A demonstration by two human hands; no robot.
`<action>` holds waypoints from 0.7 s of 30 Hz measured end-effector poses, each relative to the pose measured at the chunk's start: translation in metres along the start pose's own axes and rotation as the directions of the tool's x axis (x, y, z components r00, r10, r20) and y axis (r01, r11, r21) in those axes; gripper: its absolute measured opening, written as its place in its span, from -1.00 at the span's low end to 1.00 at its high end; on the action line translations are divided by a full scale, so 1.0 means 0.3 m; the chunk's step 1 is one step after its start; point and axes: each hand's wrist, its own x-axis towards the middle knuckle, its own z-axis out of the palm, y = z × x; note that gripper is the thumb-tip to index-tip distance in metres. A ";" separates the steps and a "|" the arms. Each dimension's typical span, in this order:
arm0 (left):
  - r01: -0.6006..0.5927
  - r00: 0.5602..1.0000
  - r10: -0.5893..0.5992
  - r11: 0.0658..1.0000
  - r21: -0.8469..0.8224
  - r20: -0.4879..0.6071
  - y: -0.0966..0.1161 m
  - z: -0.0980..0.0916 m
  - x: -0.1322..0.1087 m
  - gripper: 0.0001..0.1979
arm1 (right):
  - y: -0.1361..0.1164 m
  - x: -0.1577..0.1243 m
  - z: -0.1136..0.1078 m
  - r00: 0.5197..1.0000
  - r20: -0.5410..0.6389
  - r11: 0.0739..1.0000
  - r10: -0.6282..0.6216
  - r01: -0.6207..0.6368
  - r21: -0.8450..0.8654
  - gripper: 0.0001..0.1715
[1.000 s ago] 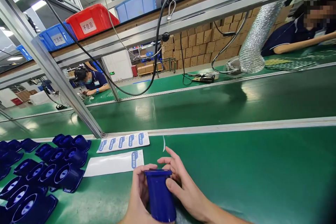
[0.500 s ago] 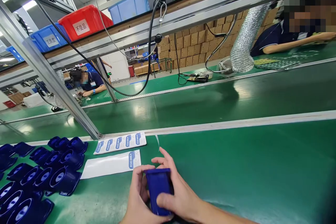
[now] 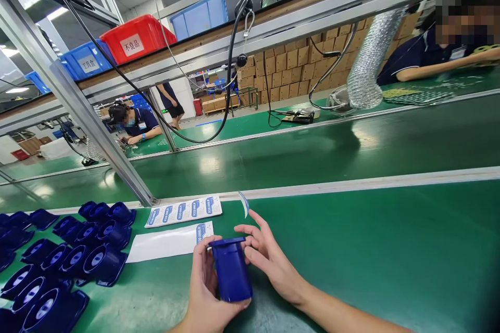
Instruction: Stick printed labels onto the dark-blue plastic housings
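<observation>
My left hand [image 3: 209, 289] is closed around a dark blue plastic housing [image 3: 231, 270], held tilted with its flanged rim up. My right hand [image 3: 273, 260] is just to its right, fingers stretched and apart; whether a fingertip still touches the rim I cannot tell. A small curved sticker [image 3: 244, 204], blue and white, clings to the tip of my right index finger. Beyond my left hand lies a mostly bare white label strip [image 3: 166, 244] with one printed label at its right end. Behind it is a label sheet [image 3: 183, 212] with several printed labels.
Several similar blue housings [image 3: 103, 263] stand in rows at the left. A metal post [image 3: 117, 158] rises behind them. Overhead, a shelf carries a red bin [image 3: 136, 36] and blue bins, with a black cable [image 3: 211, 138] hanging down. Co-workers sit across the line, near a foil duct [image 3: 365, 83].
My right hand has let go of the housing and moved off to its right, taking the sticker along on its index finger. My left hand still holds the housing, now tilted more.
</observation>
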 end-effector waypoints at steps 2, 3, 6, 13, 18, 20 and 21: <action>-0.046 0.999 0.044 0.997 0.065 0.032 -0.007 -0.010 0.000 -0.03 | -0.005 -0.003 0.003 1.000 0.023 1.000 0.006 -0.006 0.007 0.22; -0.082 0.996 0.078 0.992 0.099 0.043 -0.012 -0.013 -0.001 -0.05 | -0.008 -0.005 0.004 0.999 0.034 1.000 0.012 -0.012 0.007 0.23; -0.195 0.981 0.188 0.964 0.183 0.056 -0.029 -0.015 -0.004 -0.10 | -0.016 -0.007 0.003 0.997 0.069 0.999 0.027 -0.028 0.019 0.26; -0.321 0.945 0.320 0.870 0.375 0.068 -0.038 -0.007 -0.004 -0.23 | -0.008 -0.010 0.018 0.998 0.068 0.999 0.017 -0.014 -0.047 0.20; -0.382 0.919 0.384 0.805 0.454 0.092 -0.023 0.007 0.006 -0.32 | -0.003 -0.013 0.045 0.999 -0.015 0.993 0.038 -0.039 -0.108 0.15; -0.390 0.912 0.403 0.801 0.454 0.072 -0.017 0.017 0.013 -0.35 | -0.007 -0.015 0.053 0.999 -0.036 0.990 0.029 -0.034 -0.138 0.10; -0.388 0.912 0.407 0.805 0.448 0.058 -0.016 0.022 0.016 -0.37 | -0.011 -0.017 0.057 0.999 -0.041 0.988 0.020 -0.026 -0.153 0.07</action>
